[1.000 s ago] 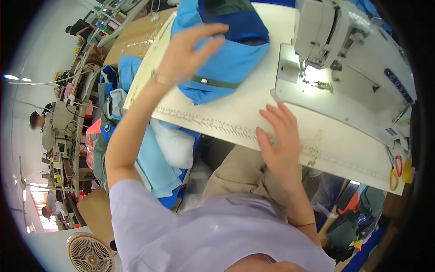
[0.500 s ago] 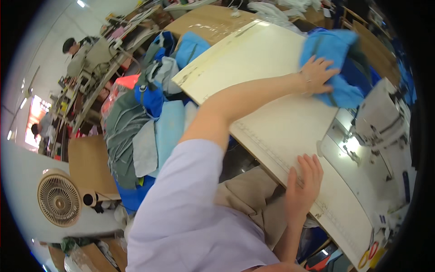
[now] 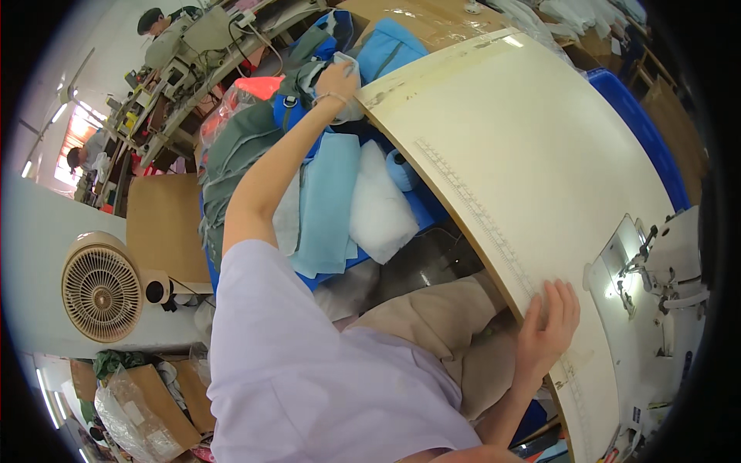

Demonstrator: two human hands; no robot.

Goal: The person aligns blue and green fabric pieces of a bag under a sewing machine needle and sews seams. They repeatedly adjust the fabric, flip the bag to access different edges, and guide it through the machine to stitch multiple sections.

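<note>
My left hand [image 3: 337,82] reaches out to the fabric heap left of the white table, its fingers closed on a light grey cloth piece [image 3: 351,110]. Around it lie a bright blue cloth piece [image 3: 390,48], a dark blue piece with a buckle [image 3: 289,110] and a pile of grey-green cloth [image 3: 241,154]. My right hand [image 3: 549,320] lies flat near the front edge of the white table [image 3: 532,147], fingers stretched out and holding nothing. A printed ruler strip [image 3: 471,202] runs along that edge.
A sewing machine [image 3: 668,255] stands at the table's right end. Below the heap are light blue sheet material [image 3: 328,204], a white roll [image 3: 380,208] and a blue thread cone [image 3: 400,171]. A blue bin [image 3: 637,131] sits beyond the table; a fan [image 3: 100,287] stands at left.
My left hand has left the bright blue cloth at the table's far right and swung left to the heap, onto the grey cloth. That blue cloth is off the tabletop. My right hand stays on the table.
</note>
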